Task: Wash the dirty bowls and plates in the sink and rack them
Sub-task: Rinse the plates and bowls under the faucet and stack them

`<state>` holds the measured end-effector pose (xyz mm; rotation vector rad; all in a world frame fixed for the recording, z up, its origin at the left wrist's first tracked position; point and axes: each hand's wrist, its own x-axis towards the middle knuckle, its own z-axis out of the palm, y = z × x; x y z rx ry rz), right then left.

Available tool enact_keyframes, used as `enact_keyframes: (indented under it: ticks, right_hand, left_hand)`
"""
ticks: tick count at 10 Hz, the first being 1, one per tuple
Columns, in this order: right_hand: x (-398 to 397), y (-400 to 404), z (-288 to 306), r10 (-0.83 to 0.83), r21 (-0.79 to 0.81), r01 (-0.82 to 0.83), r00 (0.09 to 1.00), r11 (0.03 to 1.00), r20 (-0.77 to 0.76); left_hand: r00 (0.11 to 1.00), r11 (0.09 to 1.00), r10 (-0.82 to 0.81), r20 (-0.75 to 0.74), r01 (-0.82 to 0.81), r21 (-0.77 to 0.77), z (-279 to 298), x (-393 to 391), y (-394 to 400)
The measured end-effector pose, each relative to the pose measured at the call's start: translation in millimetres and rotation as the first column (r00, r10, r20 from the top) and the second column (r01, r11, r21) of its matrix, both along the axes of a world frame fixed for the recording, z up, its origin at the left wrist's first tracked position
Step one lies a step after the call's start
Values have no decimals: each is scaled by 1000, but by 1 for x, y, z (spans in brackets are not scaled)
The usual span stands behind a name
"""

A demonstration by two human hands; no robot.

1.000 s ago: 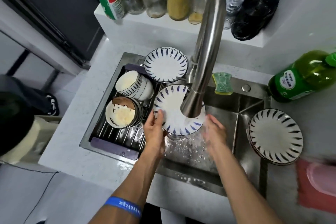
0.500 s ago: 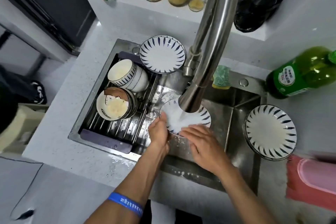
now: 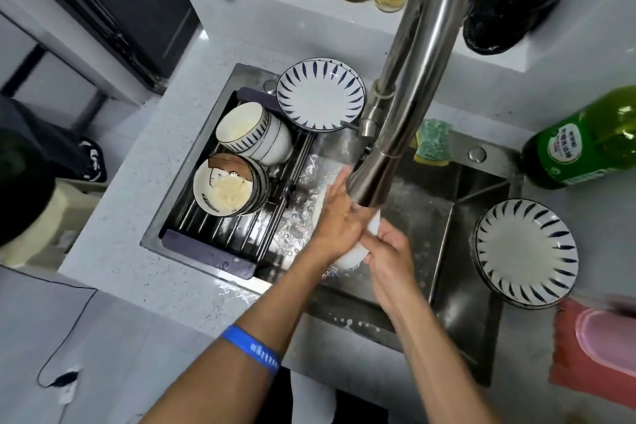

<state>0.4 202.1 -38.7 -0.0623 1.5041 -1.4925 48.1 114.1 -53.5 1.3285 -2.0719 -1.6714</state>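
Observation:
Under the faucet (image 3: 413, 62) a white plate (image 3: 351, 256) with blue rim marks stands tilted on edge over the sink (image 3: 464, 303), its pale underside showing. My left hand (image 3: 339, 217) lies flat against the plate with straight fingers. My right hand (image 3: 390, 251) grips the plate's lower rim. Water splashes around them. On the rack (image 3: 206, 244) in the sink's left half lie stacked bowls (image 3: 254, 134) and a second bowl stack (image 3: 223, 189) with food residue. A matching plate (image 3: 320, 95) leans at the rack's far end.
More striped plates (image 3: 526, 251) sit stacked on the counter right of the sink. A green sponge (image 3: 433, 141) lies behind the basin and a green bottle (image 3: 585, 144) stands far right. A pink item (image 3: 599, 344) lies near right. Jars line the back shelf.
The plate has gone from facing up under the water to standing on edge. My left hand moved from its rim onto its surface, and my right hand now holds the lower rim.

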Motion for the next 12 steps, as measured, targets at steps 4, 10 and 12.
enact_keyframes:
  ticks: [4, 10, 12]
  right_hand:
    - [-17, 16, 7, -123, -96, 150, 962, 984, 245]
    - [-24, 17, -5, -286, -85, 374, 819, 923, 497]
    - [-35, -11, -17, -80, 296, -8, 956, 955, 283]
  left_hand:
    - [990, 991, 125, 63, -122, -53, 11, -18, -10]
    - [887, 602, 463, 9, -322, 731, 8, 32, -59]
    - [967, 808, 239, -92, -145, 572, 23, 61, -39]
